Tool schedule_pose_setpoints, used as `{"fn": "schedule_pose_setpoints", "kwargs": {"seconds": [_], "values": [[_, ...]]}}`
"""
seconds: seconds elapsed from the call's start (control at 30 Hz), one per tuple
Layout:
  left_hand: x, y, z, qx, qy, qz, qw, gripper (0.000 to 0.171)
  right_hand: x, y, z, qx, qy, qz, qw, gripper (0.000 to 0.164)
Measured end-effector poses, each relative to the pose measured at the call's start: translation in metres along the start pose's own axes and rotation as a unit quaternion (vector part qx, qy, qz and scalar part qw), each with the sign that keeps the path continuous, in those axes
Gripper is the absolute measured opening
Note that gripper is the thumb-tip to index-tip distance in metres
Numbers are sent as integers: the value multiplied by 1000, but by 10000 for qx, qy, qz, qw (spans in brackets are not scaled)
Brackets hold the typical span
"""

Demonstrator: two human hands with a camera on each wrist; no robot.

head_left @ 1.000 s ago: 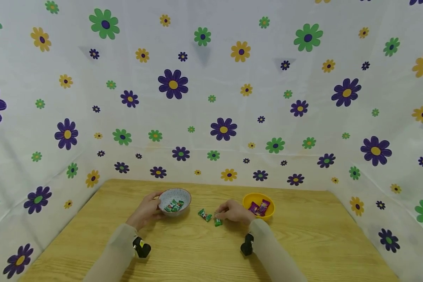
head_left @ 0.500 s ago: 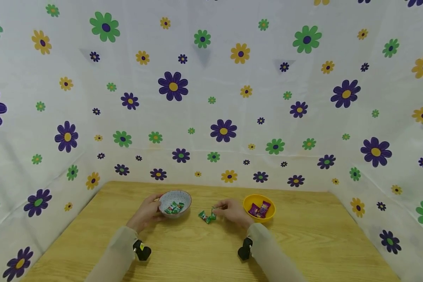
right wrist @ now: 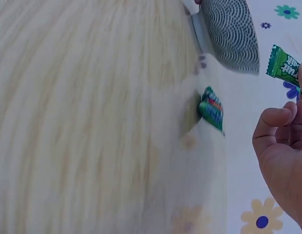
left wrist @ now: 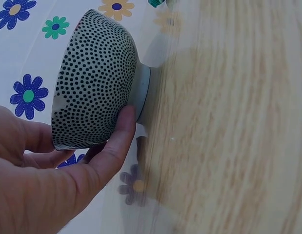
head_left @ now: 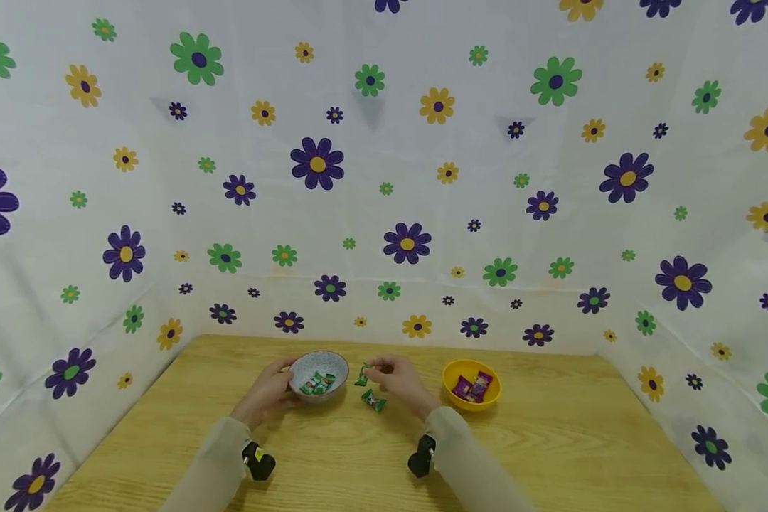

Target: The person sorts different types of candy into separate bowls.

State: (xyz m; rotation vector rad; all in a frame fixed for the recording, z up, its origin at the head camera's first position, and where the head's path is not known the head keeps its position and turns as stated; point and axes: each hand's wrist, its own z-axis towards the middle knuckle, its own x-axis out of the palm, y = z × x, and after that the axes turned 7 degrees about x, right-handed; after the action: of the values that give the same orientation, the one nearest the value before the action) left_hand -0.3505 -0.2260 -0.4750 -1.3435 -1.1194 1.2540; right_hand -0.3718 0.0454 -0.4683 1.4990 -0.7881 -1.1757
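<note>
My left hand (head_left: 271, 390) grips the near left side of a dotted ceramic bowl (left wrist: 94, 83), with a thumb low by its foot in the left wrist view. Several green-wrapped candies (head_left: 317, 383) lie inside that bowl. Just right of the bowl, my right hand (head_left: 397, 377) pinches one green candy (right wrist: 285, 66) by its end, above the table. Another green candy (right wrist: 211, 110) lies on the table below the right hand, apart from the bowl.
A yellow bowl (head_left: 446, 387) with purple-wrapped candies (head_left: 473, 387) stands to the right on the wooden table (head_left: 569, 427). Behind and at both sides hangs a white flowered cloth (head_left: 518, 220).
My right hand has lifted one green candy off the table and carried it left toward the dotted bowl. The left hand keeps its hold on the bowl.
</note>
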Motion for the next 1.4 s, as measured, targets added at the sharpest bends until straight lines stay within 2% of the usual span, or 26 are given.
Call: {"fn": "schedule_pose_setpoints", "kwargs": {"seconds": [0.2, 0.37, 0.53, 0.7, 0.9, 1.2, 1.3, 1.4], "values": [[1, 1, 2, 50, 4, -2, 10000, 44, 17, 8, 6, -132, -94, 88, 9998, 23], [0, 3, 1, 51, 7, 53, 10000, 44, 30, 13, 10, -237, 39, 145, 9996, 22], [-1, 4, 1, 29, 12, 34, 10000, 44, 39, 18, 13, -264, 124, 342, 9990, 20], [-2, 4, 1, 28, -4, 42, 10000, 44, 47, 21, 16, -404, 107, 346, 9985, 18], [-3, 4, -1, 59, 25, -18, 10000, 45, 56, 22, 16, -342, 35, 357, 9988, 17], [-1, 1, -1, 110, 79, -73, 9999, 45, 58, 15, 16, -354, -68, -145, 9992, 11], [-1, 2, -2, 110, 77, -45, 9999, 44, 58, 9, 16, -291, 52, -270, 9992, 12], [-1, 3, -2, 71, 16, -23, 10000, 44, 56, 5, 14, -330, 192, -163, 9991, 15]]}}
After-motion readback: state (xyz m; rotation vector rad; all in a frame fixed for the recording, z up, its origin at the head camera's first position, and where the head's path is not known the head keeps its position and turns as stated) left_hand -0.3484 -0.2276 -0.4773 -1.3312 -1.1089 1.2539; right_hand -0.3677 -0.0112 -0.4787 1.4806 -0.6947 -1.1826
